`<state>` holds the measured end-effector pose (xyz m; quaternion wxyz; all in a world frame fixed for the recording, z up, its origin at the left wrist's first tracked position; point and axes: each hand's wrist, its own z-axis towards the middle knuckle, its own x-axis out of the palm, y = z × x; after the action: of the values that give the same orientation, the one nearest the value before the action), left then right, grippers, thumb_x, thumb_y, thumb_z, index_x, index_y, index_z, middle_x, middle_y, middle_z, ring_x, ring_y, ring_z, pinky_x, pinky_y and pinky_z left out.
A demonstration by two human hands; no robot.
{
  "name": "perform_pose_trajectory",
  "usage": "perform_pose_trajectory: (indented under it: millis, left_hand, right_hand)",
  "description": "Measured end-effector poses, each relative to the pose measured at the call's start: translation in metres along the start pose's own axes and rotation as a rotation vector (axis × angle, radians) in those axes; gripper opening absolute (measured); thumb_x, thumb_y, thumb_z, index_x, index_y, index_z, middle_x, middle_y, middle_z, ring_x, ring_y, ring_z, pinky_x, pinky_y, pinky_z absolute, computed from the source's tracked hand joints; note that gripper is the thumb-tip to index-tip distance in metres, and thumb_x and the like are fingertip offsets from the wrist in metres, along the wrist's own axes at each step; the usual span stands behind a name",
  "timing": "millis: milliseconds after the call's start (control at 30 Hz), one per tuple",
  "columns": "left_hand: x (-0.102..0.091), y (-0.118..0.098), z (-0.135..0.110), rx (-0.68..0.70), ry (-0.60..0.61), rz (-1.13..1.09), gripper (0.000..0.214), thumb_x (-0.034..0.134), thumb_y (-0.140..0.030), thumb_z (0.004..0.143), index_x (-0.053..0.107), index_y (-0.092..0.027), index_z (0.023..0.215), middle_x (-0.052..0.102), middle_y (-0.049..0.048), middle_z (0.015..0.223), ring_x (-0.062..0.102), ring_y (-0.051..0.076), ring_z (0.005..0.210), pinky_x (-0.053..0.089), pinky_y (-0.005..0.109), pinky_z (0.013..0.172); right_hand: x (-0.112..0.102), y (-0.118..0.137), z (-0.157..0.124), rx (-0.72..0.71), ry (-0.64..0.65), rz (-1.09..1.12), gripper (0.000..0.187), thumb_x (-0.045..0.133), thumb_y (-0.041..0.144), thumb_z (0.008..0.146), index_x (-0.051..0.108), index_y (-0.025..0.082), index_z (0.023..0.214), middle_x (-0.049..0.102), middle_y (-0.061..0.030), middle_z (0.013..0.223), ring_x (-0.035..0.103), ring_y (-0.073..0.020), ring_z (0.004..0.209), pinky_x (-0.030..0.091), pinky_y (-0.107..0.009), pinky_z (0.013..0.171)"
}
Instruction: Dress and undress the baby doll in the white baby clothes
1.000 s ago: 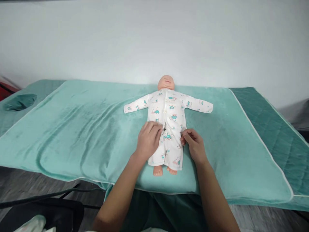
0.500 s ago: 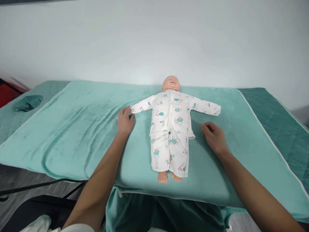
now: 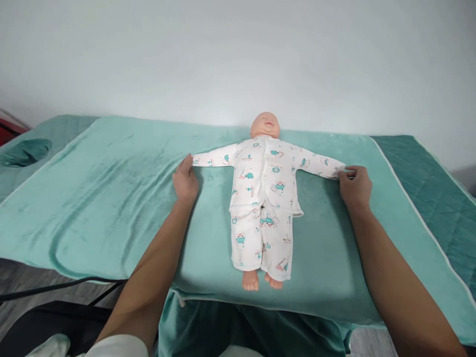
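A baby doll (image 3: 265,124) lies on its back in the middle of a teal towel (image 3: 111,188), dressed in a white printed sleepsuit (image 3: 264,198) with both sleeves stretched out sideways. My left hand (image 3: 185,179) pinches the cuff of the doll's sleeve on the left side of the view. My right hand (image 3: 355,187) pinches the cuff of the other sleeve on the right. Both sleeves lie flat and straight on the towel. The doll's bare feet stick out near the front edge of the towel.
The towel covers a padded table with a darker green quilted cover (image 3: 427,183) showing at the right. A face hole (image 3: 24,151) sits at the table's far left. A black cable (image 3: 55,287) runs below the front edge. A white wall stands behind.
My hands left the doll's waist and moved outwards. The left hand reached the left cuff first, then the right hand reached the right cuff. Both sleeves are now pulled straighter.
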<state>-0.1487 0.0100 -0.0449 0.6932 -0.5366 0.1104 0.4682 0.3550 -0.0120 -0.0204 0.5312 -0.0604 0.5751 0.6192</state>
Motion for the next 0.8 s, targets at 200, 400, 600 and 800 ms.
perform_pose_trajectory:
  millis: [200,400,600,800]
  left_hand:
    - [-0.002,-0.012,-0.004,0.018,0.084,0.230,0.053,0.040,-0.010,0.093,0.062,-0.023,0.139,0.056,0.0104,0.150,0.045,0.032,0.144,0.037,0.058,0.117]
    - [-0.013,-0.020,-0.023,-0.020,0.108,0.239,0.055,0.043,-0.010,0.089,0.059,-0.019,0.141,0.041,0.0142,0.161,0.035,0.037,0.150,0.033,0.063,0.118]
    - [-0.048,-0.040,-0.101,0.132,0.086,0.008,0.040,0.047,-0.018,0.094,0.063,-0.017,0.130,0.057,0.0165,0.144,0.050,0.029,0.138,0.039,0.050,0.118]
    - [-0.085,-0.071,-0.232,0.337,0.298,-0.127,0.031,0.057,-0.023,0.095,0.061,-0.027,0.125,0.069,0.0069,0.119,0.063,0.022,0.114,0.050,0.041,0.100]
  right_hand:
    - [-0.001,-0.004,-0.002,-0.010,-0.036,0.080,0.023,0.060,0.030,0.081,0.061,0.018,0.101,0.063,-0.0051,0.083,0.056,-0.0193,0.072,0.047,-0.036,0.076]
    - [-0.012,0.010,-0.037,-0.104,-0.036,0.130,0.034,0.060,0.033,0.081,0.058,0.015,0.110,0.055,-0.0169,0.121,0.059,-0.0205,0.087,0.051,-0.041,0.083]
    - [-0.041,0.048,-0.152,-0.412,0.115,0.274,0.030,0.060,0.034,0.090,0.057,0.019,0.117,0.053,-0.0165,0.131,0.052,-0.0293,0.126,0.053,-0.047,0.092]
    - [-0.073,0.076,-0.275,-0.706,0.366,0.401,0.048,0.062,0.018,0.091,0.046,0.025,0.135,0.055,-0.0155,0.138,0.051,-0.0312,0.132,0.047,-0.057,0.106]
